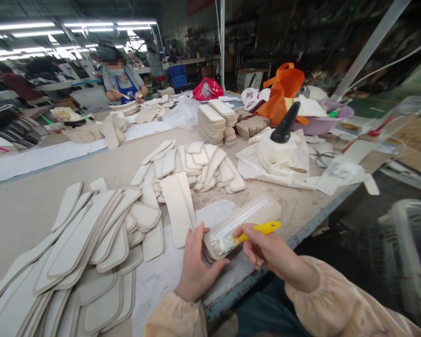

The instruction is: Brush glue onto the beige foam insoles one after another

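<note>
The right hand [263,248] pinches a yellow brush [257,230] over the glossy panel [243,223]; the left hand [199,264], thumb spread, touches that panel's near end.

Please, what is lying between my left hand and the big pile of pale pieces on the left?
Between your left hand and that pile, the head view shows part of a white sheet.
</note>
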### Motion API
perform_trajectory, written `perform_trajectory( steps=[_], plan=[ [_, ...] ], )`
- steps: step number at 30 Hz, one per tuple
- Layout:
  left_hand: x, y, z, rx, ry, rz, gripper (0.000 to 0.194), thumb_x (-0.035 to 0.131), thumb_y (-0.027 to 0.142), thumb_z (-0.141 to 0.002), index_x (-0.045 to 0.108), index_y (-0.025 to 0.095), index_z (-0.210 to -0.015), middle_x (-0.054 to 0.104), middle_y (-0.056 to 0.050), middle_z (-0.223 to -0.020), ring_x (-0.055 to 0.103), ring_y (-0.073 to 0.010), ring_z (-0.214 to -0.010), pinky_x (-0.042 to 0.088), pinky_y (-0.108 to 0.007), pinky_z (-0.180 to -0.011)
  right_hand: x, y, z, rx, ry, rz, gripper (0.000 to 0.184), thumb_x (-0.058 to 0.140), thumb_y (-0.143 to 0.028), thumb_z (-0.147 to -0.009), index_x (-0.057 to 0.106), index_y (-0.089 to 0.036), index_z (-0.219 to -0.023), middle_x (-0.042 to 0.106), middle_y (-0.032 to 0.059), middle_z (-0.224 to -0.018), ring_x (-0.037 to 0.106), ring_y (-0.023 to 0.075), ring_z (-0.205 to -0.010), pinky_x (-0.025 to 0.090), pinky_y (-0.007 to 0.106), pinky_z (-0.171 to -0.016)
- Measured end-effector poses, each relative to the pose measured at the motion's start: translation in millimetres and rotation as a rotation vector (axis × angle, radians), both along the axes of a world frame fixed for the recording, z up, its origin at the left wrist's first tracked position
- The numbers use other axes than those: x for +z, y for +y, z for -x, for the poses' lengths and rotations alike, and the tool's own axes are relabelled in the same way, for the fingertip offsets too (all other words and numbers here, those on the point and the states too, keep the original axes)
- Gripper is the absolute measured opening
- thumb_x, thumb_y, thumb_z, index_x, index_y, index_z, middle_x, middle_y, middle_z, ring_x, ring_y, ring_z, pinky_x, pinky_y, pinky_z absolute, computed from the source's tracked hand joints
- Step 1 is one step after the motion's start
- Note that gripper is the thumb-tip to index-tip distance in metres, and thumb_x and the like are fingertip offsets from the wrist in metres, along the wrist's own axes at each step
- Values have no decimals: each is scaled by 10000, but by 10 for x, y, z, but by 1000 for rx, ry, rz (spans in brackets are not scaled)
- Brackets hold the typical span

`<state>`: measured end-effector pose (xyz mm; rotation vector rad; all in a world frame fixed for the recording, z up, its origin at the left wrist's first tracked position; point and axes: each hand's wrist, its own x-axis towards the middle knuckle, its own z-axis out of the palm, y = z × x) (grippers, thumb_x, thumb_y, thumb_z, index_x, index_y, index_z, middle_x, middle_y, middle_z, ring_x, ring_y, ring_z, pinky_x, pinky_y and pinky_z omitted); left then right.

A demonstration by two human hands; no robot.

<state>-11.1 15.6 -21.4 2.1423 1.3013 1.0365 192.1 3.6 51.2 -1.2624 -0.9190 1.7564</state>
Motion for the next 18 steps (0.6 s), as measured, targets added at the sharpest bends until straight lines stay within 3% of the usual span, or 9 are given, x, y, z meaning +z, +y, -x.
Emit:
perform_trajectory(
  steps=[5, 18],
  plan=[
    [7, 1, -6, 14, 23, -2, 975, 731, 430, -712, 156, 216, -1470, 541, -143, -1247, 516, -322, -1186, 338, -593, -1051, 18, 35, -233, -43, -73, -6, 451, 525, -612, -841, 576, -176, -947, 473, -60, -451, 369, 80, -363, 288, 194, -389],
    [-55, 14, 2, 11, 39, -32, 898, 707, 376, -739, 194, 200, -1455, 533, -142, -1263, 508, -316, -1195, 280, -636, -1088, 74, 228, -1272, -333, -238, -85, 413, 588, -566, -820, 586, -174, -949, 442, -67, -466, 335, 78, -392, 291, 199, -394]
  ],
)
